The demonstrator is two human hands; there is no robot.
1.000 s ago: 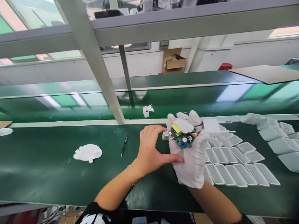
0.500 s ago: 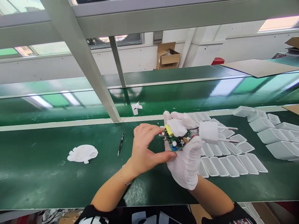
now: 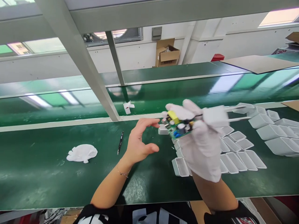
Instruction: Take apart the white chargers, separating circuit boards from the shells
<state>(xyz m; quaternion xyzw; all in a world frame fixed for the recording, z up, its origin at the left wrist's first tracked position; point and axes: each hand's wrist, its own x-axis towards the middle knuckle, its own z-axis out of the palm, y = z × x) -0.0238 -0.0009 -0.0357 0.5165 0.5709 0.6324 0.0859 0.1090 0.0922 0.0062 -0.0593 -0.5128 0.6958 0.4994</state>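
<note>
Lifted higher, gloved right hand (image 3: 201,149) grips one circuit board (image 3: 178,129); bare left hand (image 3: 137,143) hangs open.

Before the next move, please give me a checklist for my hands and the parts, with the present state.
1. Right hand grips the circuit board: ok, gloved and closed around it.
2. White plug piece under control: ok, it rests against the same hand.
3. Wire joints between plug piece and board sound: cannot tell.
4. Left hand free: ok, open, holding nothing.
5. Small white housing within reach: ok, on the green bench near the left hand.
6. Both hands gloved: not ok, left is bare; a white glove lies on the bench.
</note>
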